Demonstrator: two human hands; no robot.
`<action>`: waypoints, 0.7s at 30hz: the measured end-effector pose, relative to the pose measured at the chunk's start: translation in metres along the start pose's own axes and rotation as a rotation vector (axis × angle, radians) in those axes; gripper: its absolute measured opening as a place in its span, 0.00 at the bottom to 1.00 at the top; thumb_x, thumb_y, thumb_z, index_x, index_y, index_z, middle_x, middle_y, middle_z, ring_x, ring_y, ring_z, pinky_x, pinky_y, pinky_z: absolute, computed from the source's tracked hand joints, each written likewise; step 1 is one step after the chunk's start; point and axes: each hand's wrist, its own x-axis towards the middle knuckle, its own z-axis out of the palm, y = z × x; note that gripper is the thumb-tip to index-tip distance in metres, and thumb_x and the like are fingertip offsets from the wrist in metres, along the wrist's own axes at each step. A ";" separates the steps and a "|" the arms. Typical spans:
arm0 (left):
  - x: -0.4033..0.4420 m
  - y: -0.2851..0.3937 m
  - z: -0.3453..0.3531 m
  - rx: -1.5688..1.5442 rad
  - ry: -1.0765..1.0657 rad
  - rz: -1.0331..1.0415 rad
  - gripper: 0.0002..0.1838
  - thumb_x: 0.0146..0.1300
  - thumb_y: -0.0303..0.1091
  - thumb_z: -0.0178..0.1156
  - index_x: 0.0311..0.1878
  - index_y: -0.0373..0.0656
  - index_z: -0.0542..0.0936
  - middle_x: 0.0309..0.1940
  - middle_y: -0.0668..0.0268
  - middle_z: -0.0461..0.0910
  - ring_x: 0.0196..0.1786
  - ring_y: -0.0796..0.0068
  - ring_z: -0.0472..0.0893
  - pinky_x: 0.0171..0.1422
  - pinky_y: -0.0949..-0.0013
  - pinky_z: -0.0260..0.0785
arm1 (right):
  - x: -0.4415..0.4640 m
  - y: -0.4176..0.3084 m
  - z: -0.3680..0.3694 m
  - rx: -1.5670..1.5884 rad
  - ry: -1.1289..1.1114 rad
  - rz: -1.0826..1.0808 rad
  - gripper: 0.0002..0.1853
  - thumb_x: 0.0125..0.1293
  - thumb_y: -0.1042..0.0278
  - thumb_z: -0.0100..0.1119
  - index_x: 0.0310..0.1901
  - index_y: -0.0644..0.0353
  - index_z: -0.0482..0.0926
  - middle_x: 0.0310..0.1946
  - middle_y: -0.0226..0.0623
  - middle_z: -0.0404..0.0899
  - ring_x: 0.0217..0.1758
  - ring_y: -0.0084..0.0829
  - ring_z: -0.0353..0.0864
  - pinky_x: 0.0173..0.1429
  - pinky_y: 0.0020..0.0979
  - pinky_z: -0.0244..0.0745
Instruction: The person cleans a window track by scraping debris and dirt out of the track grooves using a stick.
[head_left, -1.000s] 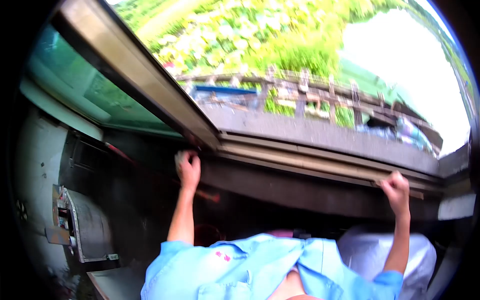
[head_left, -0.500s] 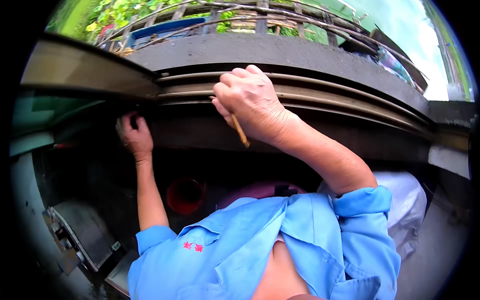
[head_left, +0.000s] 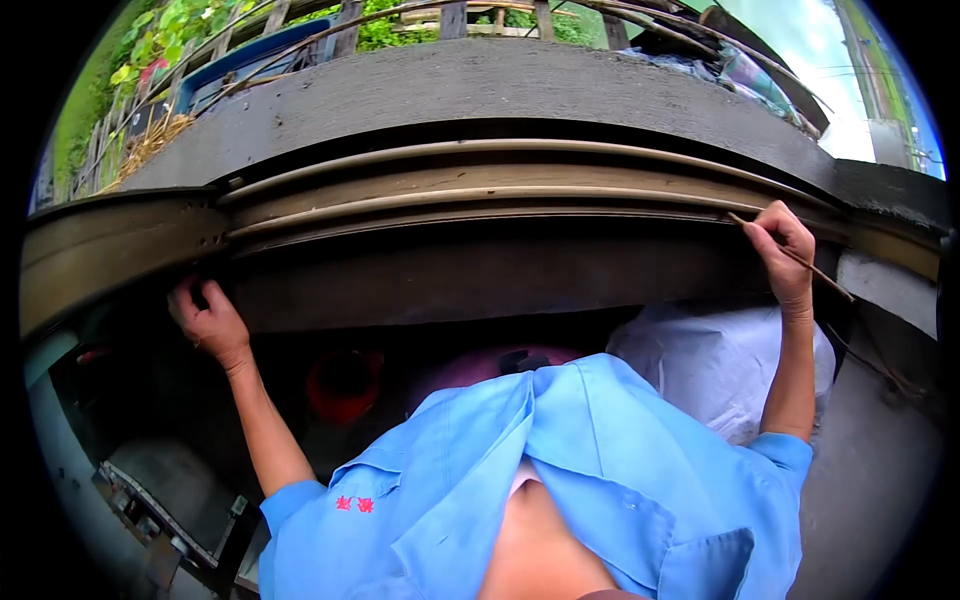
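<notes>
My right hand (head_left: 786, 250) pinches a thin brown stick (head_left: 825, 277) near the right end of the window track (head_left: 480, 195). The stick's tip is close to the track's lower lip; its other end slants down to the right past my fingers. My left hand (head_left: 212, 325) is at the left end of the dark sill face (head_left: 480, 275), below the track. Its fingers are curled, with a dark gap between thumb and forefinger. Whatever they grip, if anything, is lost in shadow.
Outside the window runs a grey concrete ledge (head_left: 480, 90), with branches, a blue bin (head_left: 245, 65) and plants behind. Below the sill are a red bucket (head_left: 343, 385), a pink rounded object (head_left: 460, 378) and a white plastic sack (head_left: 710, 370). A brown frame (head_left: 120, 250) stands at left.
My right hand has gone from the middle of the track to its right end, carrying the stick. The view has shifted; my left hand stays by the left end of the sill.
</notes>
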 end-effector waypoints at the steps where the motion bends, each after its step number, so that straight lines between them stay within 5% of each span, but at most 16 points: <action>1: -0.001 -0.002 0.000 0.013 0.000 0.008 0.07 0.56 0.26 0.54 0.39 0.39 0.77 0.36 0.60 0.77 0.40 0.62 0.75 0.47 0.65 0.66 | 0.010 -0.016 0.015 -0.003 -0.032 -0.076 0.09 0.50 0.79 0.62 0.20 0.64 0.70 0.19 0.32 0.68 0.24 0.24 0.65 0.30 0.24 0.60; 8: 0.002 0.005 0.001 0.026 0.006 0.020 0.07 0.55 0.28 0.55 0.37 0.39 0.77 0.35 0.58 0.76 0.40 0.59 0.74 0.47 0.63 0.66 | 0.083 -0.147 0.167 0.032 -0.135 -0.733 0.12 0.50 0.67 0.61 0.18 0.58 0.67 0.21 0.35 0.69 0.31 0.38 0.72 0.39 0.37 0.66; 11: 0.002 0.009 0.002 -0.017 0.017 0.019 0.07 0.54 0.27 0.55 0.37 0.40 0.77 0.35 0.61 0.75 0.41 0.59 0.73 0.47 0.61 0.65 | 0.103 -0.200 0.221 0.039 -0.159 -0.666 0.08 0.50 0.62 0.60 0.23 0.57 0.77 0.26 0.36 0.78 0.37 0.38 0.77 0.43 0.36 0.68; 12: 0.003 0.009 0.003 -0.022 0.024 0.021 0.07 0.54 0.27 0.55 0.37 0.40 0.77 0.35 0.61 0.75 0.41 0.59 0.73 0.47 0.61 0.65 | 0.106 -0.210 0.235 0.124 -0.079 -0.704 0.12 0.51 0.65 0.60 0.19 0.59 0.69 0.21 0.37 0.72 0.33 0.40 0.75 0.38 0.38 0.67; 14: 0.003 0.007 0.004 -0.006 0.016 0.040 0.07 0.56 0.28 0.55 0.38 0.40 0.76 0.35 0.60 0.76 0.41 0.59 0.73 0.47 0.63 0.65 | 0.103 -0.207 0.233 0.112 -0.067 -0.739 0.11 0.50 0.66 0.61 0.19 0.59 0.69 0.21 0.36 0.72 0.33 0.39 0.74 0.39 0.39 0.67; 19: -0.001 0.013 0.002 -0.023 0.006 0.015 0.07 0.56 0.28 0.55 0.38 0.40 0.76 0.35 0.61 0.75 0.40 0.60 0.73 0.47 0.63 0.65 | 0.073 -0.122 0.111 -0.102 -0.229 -0.477 0.13 0.51 0.66 0.62 0.19 0.57 0.67 0.19 0.31 0.68 0.24 0.35 0.70 0.34 0.35 0.61; 21: -0.001 0.018 0.000 -0.012 0.005 0.006 0.07 0.56 0.27 0.55 0.38 0.40 0.76 0.34 0.61 0.75 0.40 0.61 0.73 0.47 0.63 0.65 | 0.050 -0.091 0.077 -0.011 -0.200 -0.278 0.12 0.48 0.73 0.64 0.18 0.60 0.67 0.17 0.33 0.67 0.23 0.31 0.67 0.31 0.30 0.61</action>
